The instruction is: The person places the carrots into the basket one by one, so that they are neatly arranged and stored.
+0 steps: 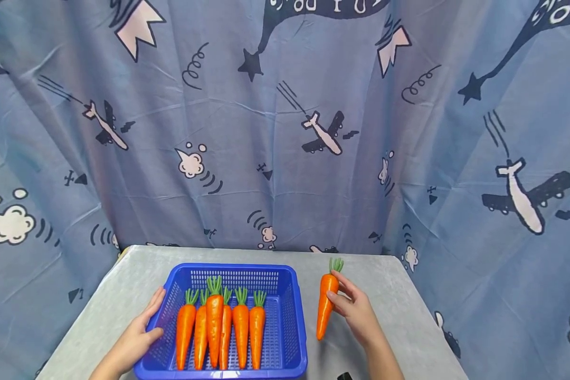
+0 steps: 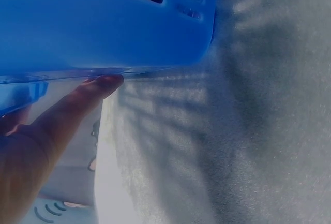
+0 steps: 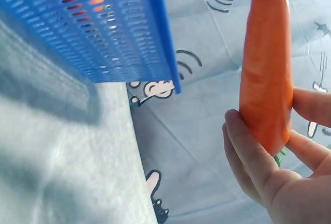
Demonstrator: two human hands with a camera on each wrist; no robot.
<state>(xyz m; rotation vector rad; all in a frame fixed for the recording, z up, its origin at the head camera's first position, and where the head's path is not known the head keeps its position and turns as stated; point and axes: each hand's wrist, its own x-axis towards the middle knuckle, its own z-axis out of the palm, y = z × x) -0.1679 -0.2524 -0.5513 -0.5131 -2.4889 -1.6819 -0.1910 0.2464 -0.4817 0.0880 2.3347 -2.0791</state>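
Note:
An orange carrot (image 1: 326, 306) with a green top is held by my right hand (image 1: 359, 311), over the table to the right of the basket. Thumb and fingers pinch its thick upper part, and its tip points down toward me. In the right wrist view, the fingers lie on both sides of the carrot (image 3: 266, 69). My left hand (image 1: 134, 338) rests on the left rim of a blue plastic basket (image 1: 294, 316), fingers fairly straight along the edge. One fingertip touches the rim in the left wrist view. Several carrots (image 1: 241, 327) lie side by side in the basket, green tops away from me.
The basket stands on a pale grey table (image 1: 375, 274). Behind and around it hangs a blue curtain (image 1: 247, 158) printed with planes and stars. A small black object (image 1: 344, 376) shows at the bottom edge of the head view.

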